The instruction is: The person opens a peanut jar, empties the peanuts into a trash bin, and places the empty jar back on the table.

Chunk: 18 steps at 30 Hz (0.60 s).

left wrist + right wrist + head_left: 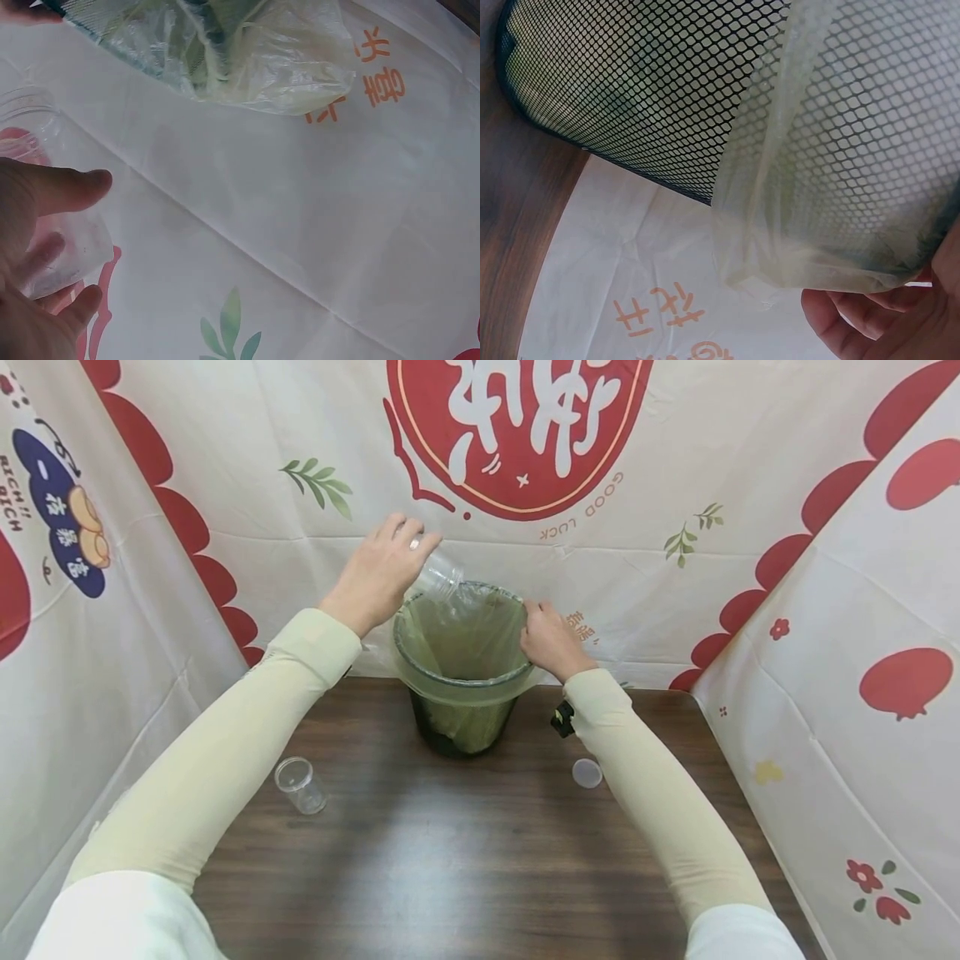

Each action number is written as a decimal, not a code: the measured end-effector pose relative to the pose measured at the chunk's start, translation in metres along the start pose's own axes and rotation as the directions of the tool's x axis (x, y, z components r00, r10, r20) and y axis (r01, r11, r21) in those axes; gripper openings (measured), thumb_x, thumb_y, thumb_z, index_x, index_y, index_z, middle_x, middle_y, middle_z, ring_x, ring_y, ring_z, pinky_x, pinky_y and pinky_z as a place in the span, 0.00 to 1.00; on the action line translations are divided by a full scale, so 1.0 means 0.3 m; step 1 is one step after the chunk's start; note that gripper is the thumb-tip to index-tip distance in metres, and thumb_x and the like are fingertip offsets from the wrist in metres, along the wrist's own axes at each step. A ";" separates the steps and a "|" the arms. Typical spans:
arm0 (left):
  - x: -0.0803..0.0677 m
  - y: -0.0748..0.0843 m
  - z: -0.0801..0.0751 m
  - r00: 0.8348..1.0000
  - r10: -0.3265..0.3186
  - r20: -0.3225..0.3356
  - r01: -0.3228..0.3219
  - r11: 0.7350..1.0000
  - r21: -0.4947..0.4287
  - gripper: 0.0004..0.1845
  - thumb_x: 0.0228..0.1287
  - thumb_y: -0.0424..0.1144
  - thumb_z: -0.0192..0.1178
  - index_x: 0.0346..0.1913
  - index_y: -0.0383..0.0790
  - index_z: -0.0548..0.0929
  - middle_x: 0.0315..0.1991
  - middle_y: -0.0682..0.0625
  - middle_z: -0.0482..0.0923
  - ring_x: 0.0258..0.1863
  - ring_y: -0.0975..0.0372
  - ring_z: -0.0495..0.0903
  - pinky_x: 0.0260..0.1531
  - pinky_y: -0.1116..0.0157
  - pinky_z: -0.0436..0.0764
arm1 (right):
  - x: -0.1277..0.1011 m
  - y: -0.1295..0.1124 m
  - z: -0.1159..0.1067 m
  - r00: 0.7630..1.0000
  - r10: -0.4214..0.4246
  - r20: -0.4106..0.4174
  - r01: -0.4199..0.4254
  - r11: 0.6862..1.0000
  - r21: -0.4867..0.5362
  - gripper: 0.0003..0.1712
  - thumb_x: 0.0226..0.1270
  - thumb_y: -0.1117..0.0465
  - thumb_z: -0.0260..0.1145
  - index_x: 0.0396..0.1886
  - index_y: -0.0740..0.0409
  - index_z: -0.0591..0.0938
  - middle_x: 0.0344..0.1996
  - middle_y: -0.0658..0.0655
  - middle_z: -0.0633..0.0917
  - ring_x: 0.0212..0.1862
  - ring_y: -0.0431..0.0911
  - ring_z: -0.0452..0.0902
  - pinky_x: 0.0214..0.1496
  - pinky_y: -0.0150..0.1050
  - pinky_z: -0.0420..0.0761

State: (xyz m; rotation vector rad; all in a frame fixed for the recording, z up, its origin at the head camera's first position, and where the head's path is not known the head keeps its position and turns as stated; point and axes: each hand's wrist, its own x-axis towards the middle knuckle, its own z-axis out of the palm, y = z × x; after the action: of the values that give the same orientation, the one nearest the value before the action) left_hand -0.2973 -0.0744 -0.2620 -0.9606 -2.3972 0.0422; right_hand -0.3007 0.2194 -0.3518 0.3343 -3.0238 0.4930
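A mesh waste bin (450, 739) stands at the back of the table, a pale yellowish bag (465, 693) folded over its rim. My left hand (382, 572) grips a clear jar (441, 575), tilted with its mouth down over the bin's left rear rim. In the left wrist view, thumb and fingers wrap round the see-through jar (82, 244), and no lid shows on its threaded neck. On the other side, my right hand (552, 639) holds the bin's right rim through the bag. The right wrist view shows its curled fingers (829, 319) at the bag-covered edge.
A second clear jar (302, 787) is on the brown wooden table (420, 860) at left. Near my right forearm lies a round translucent lid (587, 773). Printed white cloth (330, 577) hangs behind the bin and along both sides.
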 end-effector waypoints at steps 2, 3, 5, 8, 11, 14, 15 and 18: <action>0.003 0.001 -0.007 1.000 -0.012 -0.007 0.011 1.000 -0.005 0.31 0.67 0.25 0.69 0.72 0.31 0.73 0.64 0.30 0.77 0.66 0.38 0.74 0.71 0.48 0.79 | 0.002 0.002 0.000 1.000 0.005 0.000 -0.005 1.000 0.005 0.34 0.80 0.65 0.48 0.82 0.72 0.63 0.75 0.77 0.70 0.74 0.70 0.72 0.75 0.63 0.76; 0.003 0.002 -0.010 1.000 -0.019 -0.014 0.019 1.000 -0.006 0.31 0.68 0.25 0.68 0.73 0.30 0.72 0.64 0.30 0.76 0.66 0.38 0.74 0.72 0.48 0.78 | 0.003 0.002 0.000 1.000 0.007 0.002 -0.007 1.000 0.007 0.34 0.80 0.65 0.48 0.82 0.72 0.63 0.76 0.77 0.70 0.74 0.70 0.72 0.75 0.63 0.75; 0.003 0.002 -0.015 0.999 -0.034 -0.029 0.034 0.999 -0.012 0.30 0.71 0.26 0.64 0.74 0.30 0.70 0.65 0.30 0.76 0.66 0.38 0.74 0.72 0.47 0.78 | 0.005 0.004 0.002 1.000 0.007 0.000 -0.007 1.000 0.004 0.34 0.80 0.65 0.48 0.82 0.72 0.63 0.76 0.77 0.70 0.74 0.70 0.71 0.76 0.63 0.75; 0.000 0.004 -0.018 0.998 -0.056 -0.042 0.055 0.998 -0.021 0.31 0.72 0.28 0.63 0.75 0.30 0.68 0.65 0.30 0.75 0.66 0.38 0.73 0.70 0.47 0.78 | 0.007 0.005 0.005 1.000 0.005 -0.009 -0.005 1.000 -0.005 0.34 0.80 0.65 0.48 0.82 0.72 0.64 0.75 0.76 0.71 0.74 0.69 0.72 0.75 0.63 0.75; -0.008 0.009 -0.012 0.997 -0.067 -0.038 0.066 0.997 -0.025 0.35 0.72 0.31 0.65 0.77 0.30 0.64 0.66 0.30 0.75 0.66 0.38 0.73 0.70 0.47 0.78 | 0.007 0.008 0.006 1.000 0.003 -0.021 -0.003 1.000 -0.013 0.33 0.80 0.65 0.49 0.81 0.72 0.65 0.74 0.76 0.72 0.74 0.69 0.72 0.75 0.63 0.76; -0.022 0.017 0.005 0.997 -0.068 -0.031 0.068 0.998 -0.008 0.37 0.72 0.32 0.66 0.78 0.30 0.63 0.67 0.29 0.74 0.66 0.38 0.74 0.68 0.47 0.80 | 0.007 0.011 0.008 1.000 0.003 -0.020 -0.003 1.000 -0.008 0.34 0.79 0.65 0.49 0.81 0.72 0.65 0.74 0.76 0.72 0.74 0.69 0.72 0.74 0.64 0.76; -0.027 0.020 0.013 0.998 -0.063 -0.030 0.063 0.998 0.004 0.36 0.72 0.32 0.67 0.78 0.30 0.64 0.66 0.29 0.75 0.66 0.37 0.74 0.67 0.47 0.81 | 0.007 0.012 0.009 1.000 0.003 -0.018 -0.003 1.000 -0.006 0.34 0.79 0.65 0.49 0.81 0.72 0.65 0.74 0.76 0.71 0.74 0.69 0.72 0.74 0.64 0.76; -0.044 0.028 0.042 0.999 -0.030 -0.033 0.031 0.999 0.030 0.31 0.70 0.27 0.66 0.73 0.31 0.69 0.64 0.30 0.76 0.64 0.37 0.75 0.63 0.46 0.84 | 0.005 0.013 0.011 1.000 0.007 -0.011 -0.007 1.000 0.001 0.34 0.80 0.65 0.49 0.82 0.71 0.64 0.75 0.76 0.71 0.74 0.69 0.72 0.74 0.64 0.76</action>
State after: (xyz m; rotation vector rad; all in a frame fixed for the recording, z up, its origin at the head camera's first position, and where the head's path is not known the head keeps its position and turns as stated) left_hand -0.2905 -0.0745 -0.2810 -0.9037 -2.3746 0.0513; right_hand -0.3032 0.2216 -0.3559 0.3198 -3.0148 0.4958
